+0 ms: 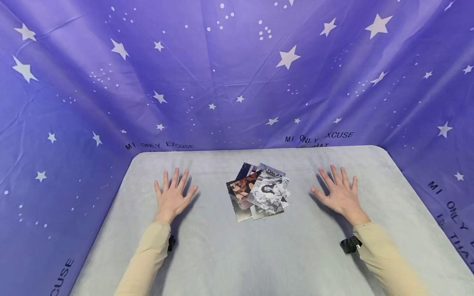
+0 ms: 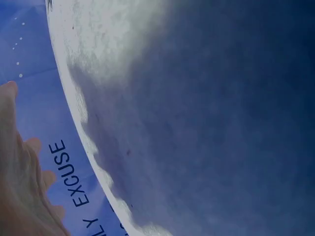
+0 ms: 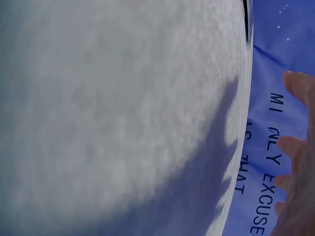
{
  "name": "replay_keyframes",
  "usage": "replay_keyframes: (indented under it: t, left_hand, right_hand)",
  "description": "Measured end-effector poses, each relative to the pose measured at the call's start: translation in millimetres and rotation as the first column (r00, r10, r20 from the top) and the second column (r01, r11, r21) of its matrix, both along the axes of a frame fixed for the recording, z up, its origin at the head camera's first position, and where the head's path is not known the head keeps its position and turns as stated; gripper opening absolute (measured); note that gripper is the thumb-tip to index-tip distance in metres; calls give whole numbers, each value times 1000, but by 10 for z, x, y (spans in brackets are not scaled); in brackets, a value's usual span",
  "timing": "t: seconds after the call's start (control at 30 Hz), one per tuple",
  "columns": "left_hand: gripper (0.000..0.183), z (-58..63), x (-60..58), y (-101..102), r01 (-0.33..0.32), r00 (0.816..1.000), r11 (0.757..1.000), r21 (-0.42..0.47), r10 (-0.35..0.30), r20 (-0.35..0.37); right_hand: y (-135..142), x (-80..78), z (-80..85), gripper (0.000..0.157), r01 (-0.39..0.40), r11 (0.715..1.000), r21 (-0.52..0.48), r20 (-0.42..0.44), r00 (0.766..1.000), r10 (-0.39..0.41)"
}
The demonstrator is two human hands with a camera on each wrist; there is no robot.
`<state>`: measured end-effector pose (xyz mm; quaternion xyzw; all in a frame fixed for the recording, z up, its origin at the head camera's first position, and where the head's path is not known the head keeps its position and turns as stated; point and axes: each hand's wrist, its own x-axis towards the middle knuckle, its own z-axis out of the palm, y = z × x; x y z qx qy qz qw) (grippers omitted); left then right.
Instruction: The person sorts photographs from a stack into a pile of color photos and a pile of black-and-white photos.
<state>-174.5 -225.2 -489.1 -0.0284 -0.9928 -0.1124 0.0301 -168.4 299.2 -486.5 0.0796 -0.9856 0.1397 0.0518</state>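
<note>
A loose pile of several overlapping photo prints (image 1: 267,190) lies near the middle of the table, a black-and-white one on top and darker coloured ones under it at the left. To the left of the pile, my left hand (image 1: 172,199) is held palm down over the table with its fingers spread and nothing in it. On the other side my right hand (image 1: 340,194) is spread the same way, also holding nothing. Both hands are apart from the prints. In the wrist views, the left hand (image 2: 22,182) and right hand (image 3: 300,167) show at the edge, their shadows falling on the cloth.
A pale grey cloth covers the table (image 1: 259,255), which has rounded far corners. Behind it and at both sides hangs a purple curtain (image 1: 237,82) with white stars and black lettering. A small black device (image 1: 350,245) sits at the right wrist.
</note>
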Motion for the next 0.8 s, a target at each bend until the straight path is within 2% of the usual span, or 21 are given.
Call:
replay_keyframes:
  t: [0.33, 0.57, 0.8]
  left_hand:
    - [78, -23, 18, 106, 39, 999, 999, -5, -39, 27]
    - [77, -46, 10, 147, 54, 998, 999, -5, -54, 18]
    - [75, -21, -22, 284, 90, 996, 996, -9, -89, 18]
  right_hand:
    - [-62, 67, -40, 78, -14, 1000, -15, -4, 1000, 14]
    - [-196, 69, -50, 78, -32, 999, -8, 1, 999, 32]
    - [-391, 47, -13, 78, -56, 996, -67, 0, 998, 56]
